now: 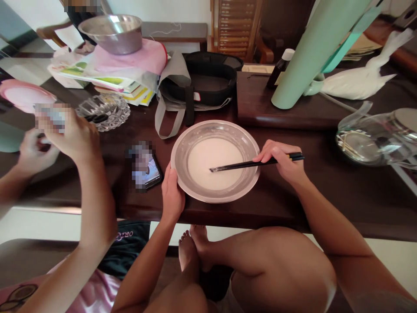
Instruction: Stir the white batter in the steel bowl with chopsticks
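Observation:
A wide metal bowl [182,182] stands near the front edge of the dark wooden table, with a white liquid [215,152] in it. My left hand [172,193] grips the bowl's left side near the rim; its thumb is partly hidden. Black chopsticks [241,165] are held in my right hand [282,161], at the bowl's right rim. Their tips reach the white liquid near the middle and look wet with it. Left of the bowl lies a phone [146,167] with its screen lit.
At left, another person's hands [70,130] hold something blurred near a pink lid-like thing [26,95]. Behind stand a glass dish [107,111], a grey-black bag [202,82], and a steel basin [114,34] on stacked books. A green cylinder [312,52] and glass jar [374,134] are at right.

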The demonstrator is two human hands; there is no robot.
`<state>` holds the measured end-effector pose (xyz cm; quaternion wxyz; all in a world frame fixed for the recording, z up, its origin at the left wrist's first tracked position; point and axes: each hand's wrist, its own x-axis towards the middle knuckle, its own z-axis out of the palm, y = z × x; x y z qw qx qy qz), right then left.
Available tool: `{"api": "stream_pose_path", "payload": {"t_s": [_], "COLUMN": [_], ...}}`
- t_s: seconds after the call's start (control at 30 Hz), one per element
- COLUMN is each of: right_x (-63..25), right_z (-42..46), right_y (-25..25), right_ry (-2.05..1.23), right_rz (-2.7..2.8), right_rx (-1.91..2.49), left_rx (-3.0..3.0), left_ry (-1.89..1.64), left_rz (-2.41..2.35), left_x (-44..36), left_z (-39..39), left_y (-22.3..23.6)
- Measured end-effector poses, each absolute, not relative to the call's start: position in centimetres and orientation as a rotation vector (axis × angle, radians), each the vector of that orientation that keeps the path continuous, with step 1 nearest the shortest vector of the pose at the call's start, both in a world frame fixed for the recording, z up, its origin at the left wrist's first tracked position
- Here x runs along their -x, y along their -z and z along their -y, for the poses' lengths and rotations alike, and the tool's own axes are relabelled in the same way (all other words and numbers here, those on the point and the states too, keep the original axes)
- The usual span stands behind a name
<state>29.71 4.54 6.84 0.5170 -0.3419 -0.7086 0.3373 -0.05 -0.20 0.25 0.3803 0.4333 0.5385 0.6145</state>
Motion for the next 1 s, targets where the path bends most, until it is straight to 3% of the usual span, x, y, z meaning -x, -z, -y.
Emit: {"api": "stream_pose_path", "payload": {"t_s": [1.0], "right_x": [-29.7], "right_z": [-4.46], "right_y": [-6.91], "right_ry": [-0.801], "right_rz": [1.729], "right_rx": [0.815], "left_rx": [-1.03], "left_ry": [-1.593], "left_rz": [-1.323], "left_x": [-0.29], "left_z": [0.24], "left_y": [-0.87]}}
